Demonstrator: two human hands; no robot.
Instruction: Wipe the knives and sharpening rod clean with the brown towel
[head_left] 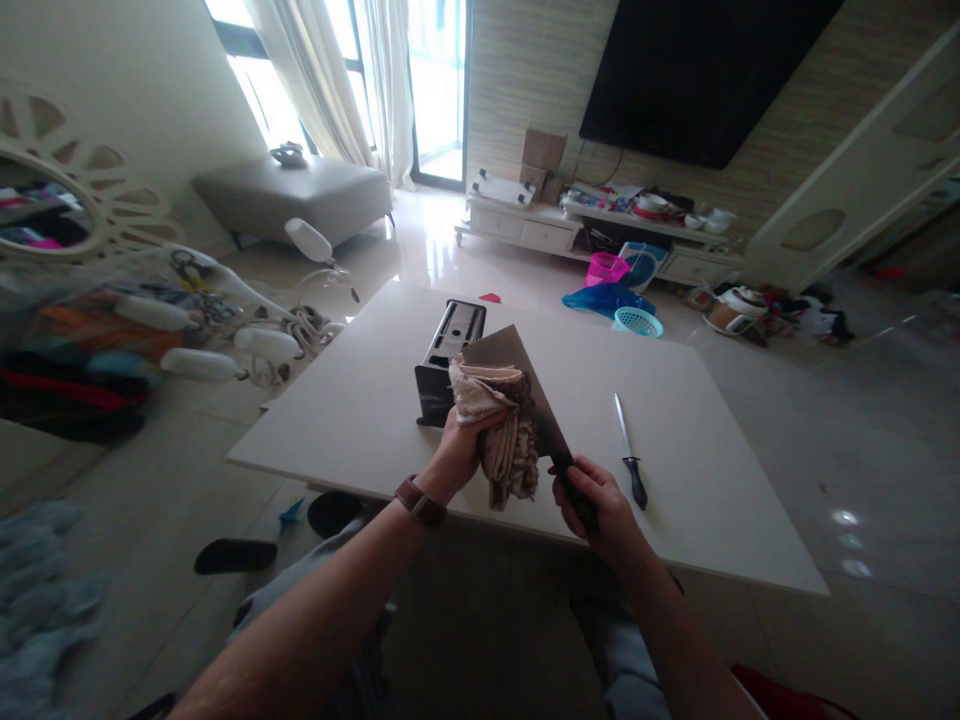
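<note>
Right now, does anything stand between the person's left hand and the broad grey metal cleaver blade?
Yes: the folded beige cloth, gripped in the left hand, lies between it and the cleaver blade. Nothing visible separates the right hand from the black handle.

Cleaver (544, 415), grey and black; cloth (510, 450), beige; sharpening rod (631, 465), silver and black; table (360, 400), white; wristband (420, 502), brown; basket (606, 268), pink.

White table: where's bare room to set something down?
Bare: left, between the slotted black holder and the table's left edge; right, between the sharpening steel and the right edge; a narrower strip between cleaver and steel. Crowded: the middle, with holder, cleaver, cloth, left hand, right hand.
</note>
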